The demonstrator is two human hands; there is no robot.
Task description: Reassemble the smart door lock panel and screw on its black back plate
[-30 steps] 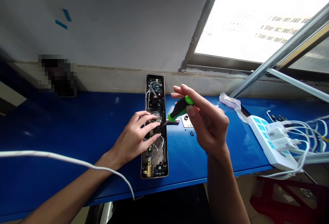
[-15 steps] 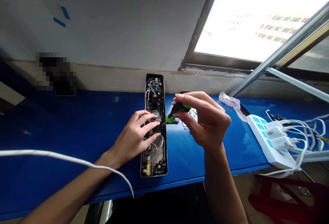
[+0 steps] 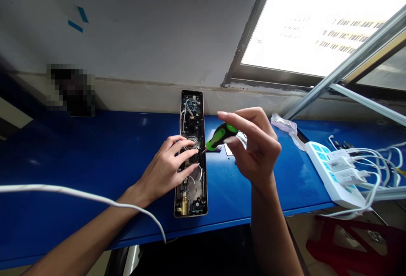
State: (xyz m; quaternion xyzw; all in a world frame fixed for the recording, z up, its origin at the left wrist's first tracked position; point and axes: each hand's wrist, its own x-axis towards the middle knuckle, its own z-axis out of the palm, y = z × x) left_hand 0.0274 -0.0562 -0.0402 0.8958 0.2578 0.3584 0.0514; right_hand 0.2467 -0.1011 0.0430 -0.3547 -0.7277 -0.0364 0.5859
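A long, narrow open door-lock housing (image 3: 202,183) lies lengthwise on the blue table, showing a circuit board (image 3: 192,105), white wires and a brass cylinder (image 3: 185,205). My left hand (image 3: 173,159) rests across its middle with fingers spread, fingertips on the inner parts beside a coiled clear wire. My right hand (image 3: 256,145) pinches the back end of a green-and-black screwdriver (image 3: 218,136) between thumb and fingers. The screwdriver slants down to the left, its tip at the housing's right inner edge near my left fingertips. Whether the tip sits in a screw is too small to tell.
Small dark parts and a white plate (image 3: 229,149) lie right of the housing. A white power strip (image 3: 326,174) with plugged chargers and cables stands farther right. A white cable (image 3: 95,198) crosses over my left forearm. Behind are the wall and a window (image 3: 304,26).
My right hand's fingers have shifted on the screwdriver's end, and more of the green handle shows. The tip stays at about the same place. My left hand keeps its position.
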